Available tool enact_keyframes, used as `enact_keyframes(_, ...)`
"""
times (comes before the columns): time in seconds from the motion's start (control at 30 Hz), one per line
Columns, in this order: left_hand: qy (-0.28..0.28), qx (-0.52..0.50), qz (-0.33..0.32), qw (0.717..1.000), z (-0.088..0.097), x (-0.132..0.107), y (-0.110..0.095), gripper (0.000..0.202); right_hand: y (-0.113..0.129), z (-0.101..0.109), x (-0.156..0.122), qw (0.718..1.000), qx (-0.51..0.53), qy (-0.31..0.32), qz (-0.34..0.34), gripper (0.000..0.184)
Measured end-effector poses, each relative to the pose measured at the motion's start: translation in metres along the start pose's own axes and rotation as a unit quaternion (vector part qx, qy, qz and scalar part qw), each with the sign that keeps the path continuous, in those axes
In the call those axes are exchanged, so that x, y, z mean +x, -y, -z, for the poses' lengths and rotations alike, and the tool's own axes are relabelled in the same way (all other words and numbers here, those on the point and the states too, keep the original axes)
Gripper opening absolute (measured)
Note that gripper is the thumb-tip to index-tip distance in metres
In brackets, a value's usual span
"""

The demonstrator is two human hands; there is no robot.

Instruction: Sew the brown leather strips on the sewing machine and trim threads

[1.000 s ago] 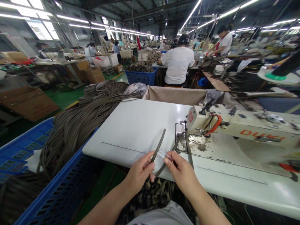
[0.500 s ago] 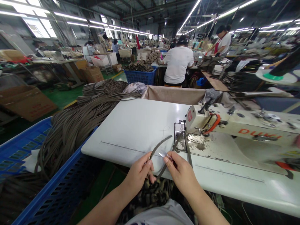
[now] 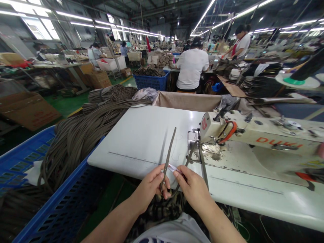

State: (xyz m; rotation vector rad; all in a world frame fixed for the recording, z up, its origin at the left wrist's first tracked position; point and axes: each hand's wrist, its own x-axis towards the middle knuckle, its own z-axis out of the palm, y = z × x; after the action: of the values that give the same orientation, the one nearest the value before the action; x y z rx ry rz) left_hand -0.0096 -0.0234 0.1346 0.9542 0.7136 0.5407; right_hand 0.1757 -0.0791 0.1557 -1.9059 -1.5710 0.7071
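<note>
My left hand (image 3: 155, 182) pinches a narrow grey-brown strap (image 3: 170, 148) near the front edge of the white table. The free end of the strap points up and away, and small light marks dot it. Closed in my right hand (image 3: 190, 182) is a pair of thread snips (image 3: 173, 167), mostly hidden by the fingers. Their pointed metal blades reach the strap beside my left fingertips. A length of strap loops below my hands and runs up to the needle area of the sewing machine (image 3: 243, 130). Another length hangs from there over the table's front edge.
Left of the white sewing table (image 3: 141, 131), a blue basket (image 3: 73, 192) holds a large bundle of similar straps (image 3: 83, 131). A fabric-lined bin (image 3: 187, 100) adjoins the far edge. Beyond it, a person in a white shirt (image 3: 192, 65) sits facing away.
The strap's free end has swung up and left, from lying toward the machine to standing nearly upright. The snips have moved left, against the strap.
</note>
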Motion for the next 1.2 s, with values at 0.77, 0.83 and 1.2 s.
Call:
enact_keyframes(0.77,0.046,0.004,0.022,0.999,-0.005,-0.001,-0.006,0.064,-0.014,0.002,-0.009,0.990,0.068,-0.123,0.031,0.038)
enact_keyframes(0.83,0.033,0.033,0.015,0.999,-0.002,-0.001,-0.010,0.060,-0.018,0.005,-0.012,0.989,0.081,-0.120,0.017,0.038)
enact_keyframes(1.2,-0.031,0.383,-0.070,0.921,0.011,0.033,-0.121,0.044,-0.063,0.023,-0.043,0.974,0.091,-0.192,-0.081,0.042)
